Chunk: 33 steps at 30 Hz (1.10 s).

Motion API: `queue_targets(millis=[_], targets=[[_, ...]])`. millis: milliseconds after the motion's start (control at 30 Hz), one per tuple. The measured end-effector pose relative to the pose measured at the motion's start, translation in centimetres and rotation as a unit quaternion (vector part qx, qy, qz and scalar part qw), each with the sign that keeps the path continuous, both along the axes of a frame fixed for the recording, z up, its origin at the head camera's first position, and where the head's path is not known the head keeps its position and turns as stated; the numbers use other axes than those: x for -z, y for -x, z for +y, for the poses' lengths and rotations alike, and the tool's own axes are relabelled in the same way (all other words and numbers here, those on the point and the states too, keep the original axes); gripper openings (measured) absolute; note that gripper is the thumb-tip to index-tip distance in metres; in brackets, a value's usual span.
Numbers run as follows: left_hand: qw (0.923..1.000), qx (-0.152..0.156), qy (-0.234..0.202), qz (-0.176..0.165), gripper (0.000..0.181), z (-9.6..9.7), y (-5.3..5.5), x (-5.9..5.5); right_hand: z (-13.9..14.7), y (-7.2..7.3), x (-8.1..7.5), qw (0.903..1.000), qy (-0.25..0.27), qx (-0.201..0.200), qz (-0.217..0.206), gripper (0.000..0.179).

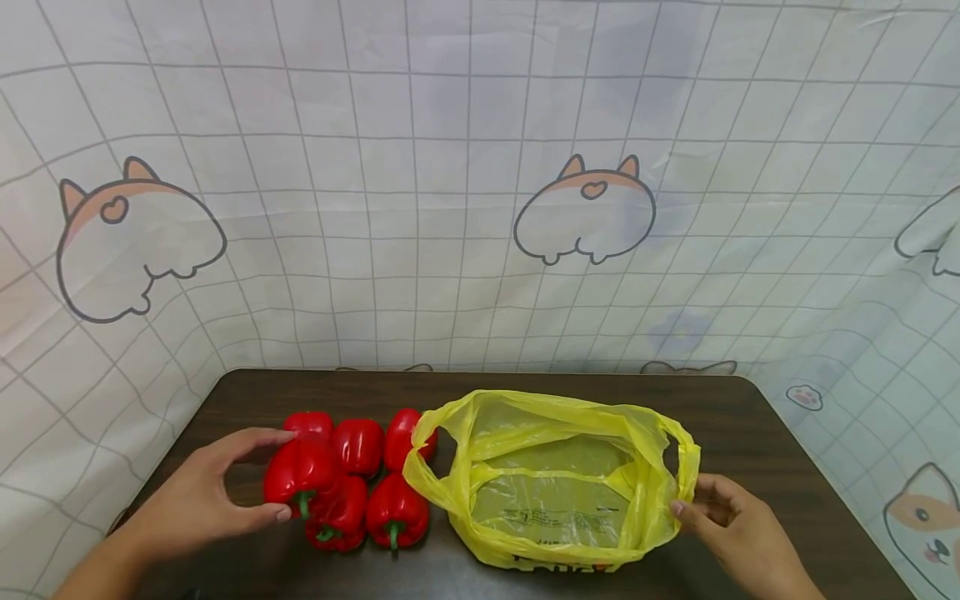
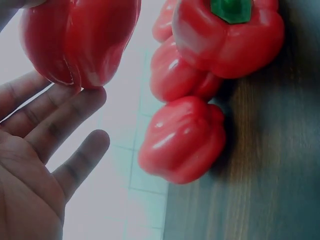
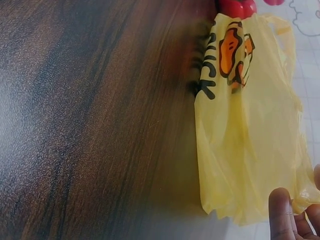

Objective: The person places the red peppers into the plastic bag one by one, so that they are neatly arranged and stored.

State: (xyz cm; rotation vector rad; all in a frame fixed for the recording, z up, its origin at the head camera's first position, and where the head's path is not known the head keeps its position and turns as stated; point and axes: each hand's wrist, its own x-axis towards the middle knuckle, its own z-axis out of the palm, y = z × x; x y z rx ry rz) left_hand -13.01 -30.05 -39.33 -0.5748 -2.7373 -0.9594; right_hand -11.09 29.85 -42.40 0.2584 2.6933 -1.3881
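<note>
A glossy red bell pepper (image 1: 302, 468) with a green stem is held in my left hand (image 1: 202, 492), between the thumb and fingers. The left wrist view shows the fingertips against that pepper (image 2: 80, 42), with the thumb mostly out of frame. Several other red bell peppers (image 1: 396, 510) cluster on the table beside and behind it. To their right stands a yellow plastic bag (image 1: 480, 542), its mouth wide open and its inside showing no contents. My right hand (image 1: 738, 525) pinches the bag's right side near the handle; in the right wrist view that hand (image 3: 285, 220) is partly cut off.
A dark wood-grain table (image 1: 750, 442) carries everything. Behind it and at the sides hangs a pale cloth (image 1: 420, 275) with grid lines and cartoon corgis. The bag's left handle (image 1: 427, 467) leans against the rightmost back pepper (image 1: 402, 433).
</note>
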Motion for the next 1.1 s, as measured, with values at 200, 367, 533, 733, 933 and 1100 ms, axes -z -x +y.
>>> queue_targets(millis=[200,367,533,733,933,1100], targets=[[0.9997,0.011,-0.02,0.008,0.072,0.4,0.1,-0.1,0.0,0.0,0.1,1.0,-0.007,-0.001,-0.001,0.06],[0.9987,0.028,-0.044,0.0,0.072,1.0,0.4,-0.3,0.0,0.0,0.0,1.0,-0.006,0.003,-0.003,0.06],[0.9963,0.058,-0.063,0.006,0.072,1.4,0.7,-0.3,0.0,0.0,0.0,1.0,-0.002,0.002,-0.002,0.06],[0.9943,0.076,-0.073,0.019,0.072,2.2,0.8,-0.5,0.1,0.0,0.1,0.9999,-0.01,0.003,-0.005,0.063],[0.995,0.076,-0.06,0.025,0.071,3.0,0.9,-0.7,0.2,0.0,0.1,0.9999,-0.016,0.004,-0.006,0.065],[0.9954,0.076,-0.055,0.018,0.072,3.6,1.0,-0.7,0.2,0.0,0.1,1.0,-0.008,0.003,-0.001,0.063]])
